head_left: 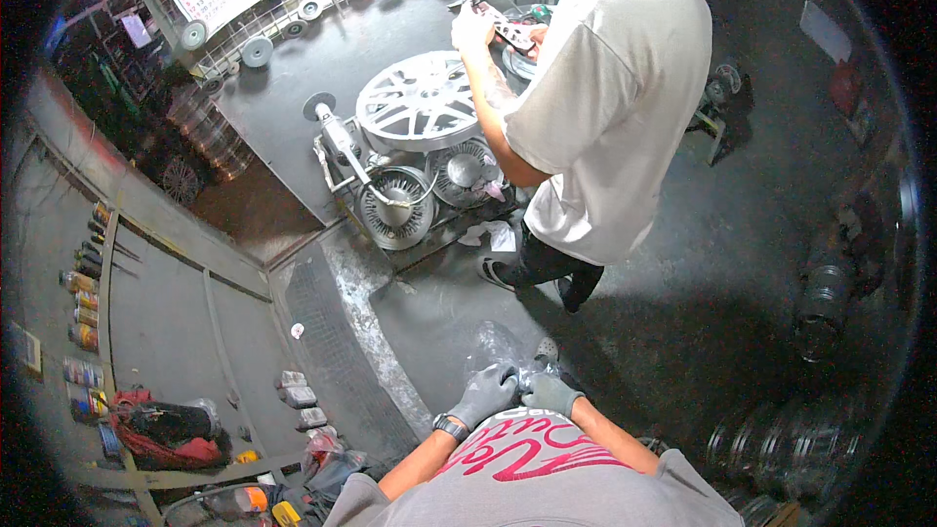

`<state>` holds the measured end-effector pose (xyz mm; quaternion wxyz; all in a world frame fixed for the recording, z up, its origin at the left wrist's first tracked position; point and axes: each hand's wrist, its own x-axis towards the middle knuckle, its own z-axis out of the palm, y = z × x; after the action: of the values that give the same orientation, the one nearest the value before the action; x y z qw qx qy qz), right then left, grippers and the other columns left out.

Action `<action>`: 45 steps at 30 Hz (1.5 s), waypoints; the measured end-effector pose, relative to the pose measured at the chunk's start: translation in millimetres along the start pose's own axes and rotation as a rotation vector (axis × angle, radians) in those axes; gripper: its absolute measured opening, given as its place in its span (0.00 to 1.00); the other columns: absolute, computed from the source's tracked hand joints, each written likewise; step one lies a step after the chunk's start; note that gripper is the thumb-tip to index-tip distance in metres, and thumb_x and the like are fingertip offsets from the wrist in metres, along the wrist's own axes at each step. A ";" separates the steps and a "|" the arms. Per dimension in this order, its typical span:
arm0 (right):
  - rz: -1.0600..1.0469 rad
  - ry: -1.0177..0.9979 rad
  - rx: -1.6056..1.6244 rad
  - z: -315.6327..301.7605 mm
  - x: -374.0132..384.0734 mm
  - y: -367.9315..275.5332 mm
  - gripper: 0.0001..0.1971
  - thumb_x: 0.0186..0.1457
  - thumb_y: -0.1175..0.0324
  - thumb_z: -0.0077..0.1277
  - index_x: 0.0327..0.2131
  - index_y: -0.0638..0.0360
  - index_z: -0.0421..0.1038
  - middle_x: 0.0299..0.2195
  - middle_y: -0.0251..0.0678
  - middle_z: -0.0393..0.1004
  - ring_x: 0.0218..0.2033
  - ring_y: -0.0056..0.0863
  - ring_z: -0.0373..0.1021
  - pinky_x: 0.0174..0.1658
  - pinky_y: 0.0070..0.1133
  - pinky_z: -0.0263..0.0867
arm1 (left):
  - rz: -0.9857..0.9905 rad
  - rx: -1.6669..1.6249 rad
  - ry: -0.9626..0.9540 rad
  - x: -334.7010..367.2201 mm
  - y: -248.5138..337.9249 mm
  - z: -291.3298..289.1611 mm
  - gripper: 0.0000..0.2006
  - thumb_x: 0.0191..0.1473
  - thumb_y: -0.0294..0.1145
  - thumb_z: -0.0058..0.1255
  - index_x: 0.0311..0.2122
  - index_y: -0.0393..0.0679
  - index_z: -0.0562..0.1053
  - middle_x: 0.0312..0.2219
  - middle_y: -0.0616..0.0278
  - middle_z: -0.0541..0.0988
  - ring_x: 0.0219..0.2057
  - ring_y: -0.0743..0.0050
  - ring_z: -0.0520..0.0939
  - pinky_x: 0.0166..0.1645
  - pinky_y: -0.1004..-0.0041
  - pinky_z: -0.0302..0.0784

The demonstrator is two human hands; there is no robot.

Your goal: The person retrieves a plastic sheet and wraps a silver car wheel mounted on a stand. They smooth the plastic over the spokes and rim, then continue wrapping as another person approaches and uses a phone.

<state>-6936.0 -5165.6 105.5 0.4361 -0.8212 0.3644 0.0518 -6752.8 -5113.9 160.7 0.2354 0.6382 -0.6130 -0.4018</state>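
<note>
The dark workshop floor fills the frame. At lower centre, the gloved left hand and right hand close their fingers on a crumpled clear plastic bag; its content is hard to make out.

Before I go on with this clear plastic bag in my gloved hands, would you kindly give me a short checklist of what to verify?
1. Left hand gloved and gripping the clear plastic bag: ok.
2. Right hand gloved and on the bag too: ok.
3. What the bag holds: cannot tell, the plastic is crumpled and glary.
4. Room from the other person, who stands facing the silver alloy wheel on its stand: ok, apart from your hands.
5. Floor just ahead of your hands: not ok, white scraps lie by that person's shoe.
</note>
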 end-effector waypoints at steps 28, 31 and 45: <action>-0.072 0.095 -0.023 5.2 1.7 0.9 0.12 0.47 0.63 0.51 0.28 0.64 0.75 0.27 0.56 0.75 0.30 0.52 0.73 0.36 0.42 0.66 | -0.018 0.013 0.016 -3.4 -3.7 -2.3 0.15 0.55 0.37 0.41 0.41 0.42 0.75 0.40 0.42 0.78 0.43 0.40 0.78 0.49 0.52 0.72; -0.080 0.111 -0.008 5.6 0.3 1.3 0.13 0.46 0.63 0.51 0.28 0.65 0.75 0.27 0.56 0.75 0.30 0.53 0.73 0.36 0.42 0.67 | -0.004 0.008 0.023 -4.1 1.8 -5.7 0.15 0.55 0.37 0.41 0.40 0.41 0.76 0.39 0.42 0.78 0.42 0.40 0.78 0.48 0.52 0.73; -0.031 0.021 -0.020 -2.7 5.7 -0.6 0.13 0.47 0.62 0.50 0.29 0.64 0.76 0.28 0.57 0.75 0.30 0.53 0.73 0.37 0.41 0.66 | 0.006 -0.040 0.032 3.4 -5.1 -6.4 0.15 0.55 0.36 0.41 0.39 0.39 0.76 0.38 0.39 0.77 0.42 0.37 0.78 0.48 0.50 0.72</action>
<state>-6932.1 -5170.6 105.2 0.4247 -0.8315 0.3559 0.0400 -6744.9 -5117.7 159.5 0.2590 0.6377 -0.6032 -0.4030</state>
